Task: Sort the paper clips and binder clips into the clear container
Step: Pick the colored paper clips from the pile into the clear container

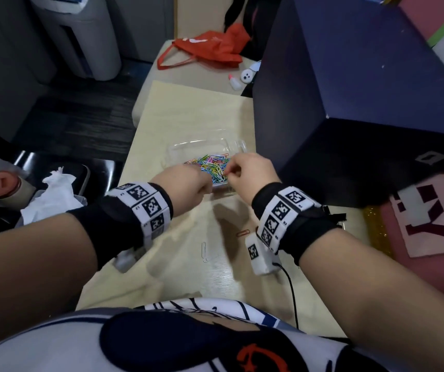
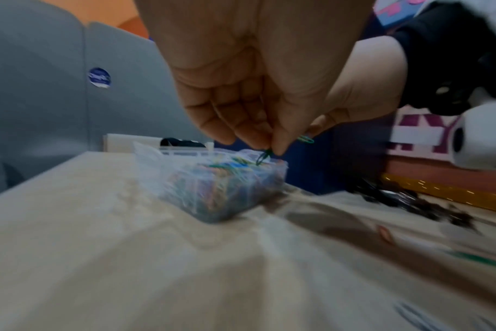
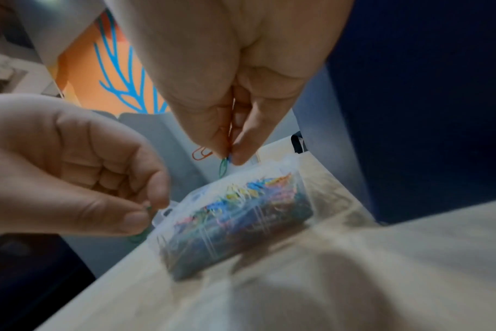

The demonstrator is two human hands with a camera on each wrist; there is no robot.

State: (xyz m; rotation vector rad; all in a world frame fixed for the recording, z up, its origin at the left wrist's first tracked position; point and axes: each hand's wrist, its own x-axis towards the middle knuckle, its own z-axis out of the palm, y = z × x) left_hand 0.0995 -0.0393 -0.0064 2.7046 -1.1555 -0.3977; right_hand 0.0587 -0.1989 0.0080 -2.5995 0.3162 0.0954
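While both hands (image 1: 216,175) pinch paper clips (image 3: 223,166) | clear container (image 1: 202,147): heaped coloured clips (image 1: 211,165)

Head view looks down from above; wrist views low, close — all share clear container (image 1: 210,167).

I am counting one clear container (image 1: 202,149) on the desk (image 1: 188,111), its heap of coloured paper clips (image 1: 212,165) too many to number. Two loose paper clips are lying nearer me: one red clip (image 1: 242,233) and one white clip (image 1: 204,251). My two hands are each pinching clips: the left hand (image 1: 186,183) one green clip (image 2: 264,156), the right hand (image 1: 253,173) an orange clip (image 3: 201,153) and a green one (image 3: 223,166).
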